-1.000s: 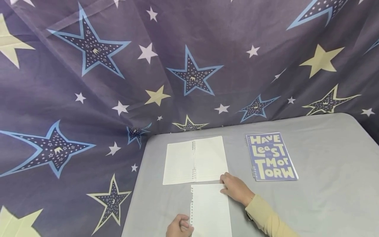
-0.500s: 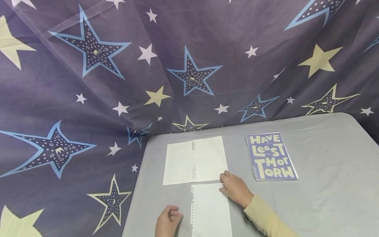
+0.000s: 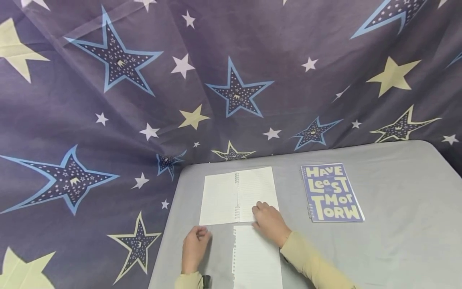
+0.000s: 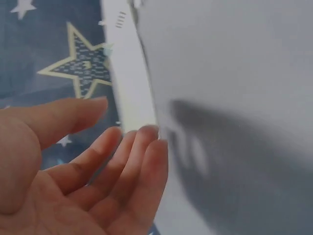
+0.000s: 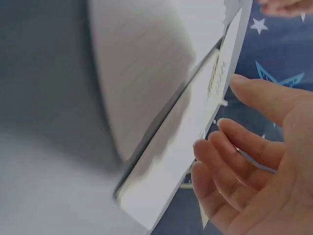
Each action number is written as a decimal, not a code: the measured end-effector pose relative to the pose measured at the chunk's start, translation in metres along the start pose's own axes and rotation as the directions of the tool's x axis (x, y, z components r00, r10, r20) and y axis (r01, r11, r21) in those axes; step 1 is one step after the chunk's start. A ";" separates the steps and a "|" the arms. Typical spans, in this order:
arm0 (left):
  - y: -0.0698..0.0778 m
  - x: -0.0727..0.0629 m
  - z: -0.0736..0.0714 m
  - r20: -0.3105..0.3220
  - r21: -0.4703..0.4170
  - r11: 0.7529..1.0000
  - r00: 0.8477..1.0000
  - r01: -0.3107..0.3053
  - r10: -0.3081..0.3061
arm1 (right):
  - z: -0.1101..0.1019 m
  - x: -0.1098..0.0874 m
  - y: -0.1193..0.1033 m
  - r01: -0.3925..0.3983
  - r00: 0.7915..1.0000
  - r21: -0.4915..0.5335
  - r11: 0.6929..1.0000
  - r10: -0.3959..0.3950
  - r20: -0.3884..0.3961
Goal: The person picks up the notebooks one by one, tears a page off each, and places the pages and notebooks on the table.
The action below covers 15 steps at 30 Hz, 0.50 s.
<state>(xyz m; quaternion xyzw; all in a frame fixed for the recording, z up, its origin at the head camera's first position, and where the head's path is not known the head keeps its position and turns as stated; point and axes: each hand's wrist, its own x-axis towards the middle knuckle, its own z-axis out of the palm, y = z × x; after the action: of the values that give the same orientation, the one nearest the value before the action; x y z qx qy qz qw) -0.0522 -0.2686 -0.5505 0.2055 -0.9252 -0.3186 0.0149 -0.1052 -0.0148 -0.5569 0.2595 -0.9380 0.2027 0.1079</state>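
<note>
An open spiral notebook (image 3: 219,196) with blank lined pages lies flat on the table. Just below it is a loose lined sheet (image 3: 256,257), its left edge ragged with torn holes. My right hand (image 3: 271,224) is over the notebook's lower right corner and the top of the sheet. Its fingers are loosely bent with nothing between them in the right wrist view; whether they touch the page I cannot tell. Left of the sheet, below the notebook's left page, is my left hand (image 3: 195,247). In the left wrist view its relaxed fingers (image 4: 154,166) hold nothing.
A purple spiral notebook (image 3: 332,192) with large pale lettering lies closed to the right. The grey cloth-covered table (image 3: 404,208) ends at a dark curtain (image 3: 245,44) printed with stars, which hangs behind it and along its left side.
My left hand has let go of the sheet's left edge and moved up and left. My right hand has shifted left from the sheet's right edge. Sheet and notebooks stay put.
</note>
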 end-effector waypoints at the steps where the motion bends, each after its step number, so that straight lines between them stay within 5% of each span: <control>1: 0.000 0.004 0.003 -0.011 -0.011 1.000 1.000 -0.009 0.009 | 0.003 0.002 -0.002 0.003 1.000 -0.001 1.000 -0.003 0.004; 9: 0.004 0.029 0.018 -0.148 -0.005 0.999 0.988 -0.032 0.031 | 0.016 0.017 -0.020 0.047 0.998 0.002 0.999 -0.048 0.032; 15: 0.009 0.044 0.020 -0.137 -0.034 0.999 0.990 0.016 -0.021 | 0.023 0.029 -0.026 0.053 0.998 0.009 0.999 -0.053 0.027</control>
<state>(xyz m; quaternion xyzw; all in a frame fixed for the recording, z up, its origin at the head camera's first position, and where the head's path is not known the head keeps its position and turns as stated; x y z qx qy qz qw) -0.0989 -0.2677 -0.5657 0.2352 -0.9147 -0.3191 0.0789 -0.1186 -0.0578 -0.5599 0.2875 -0.9313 0.2003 0.0992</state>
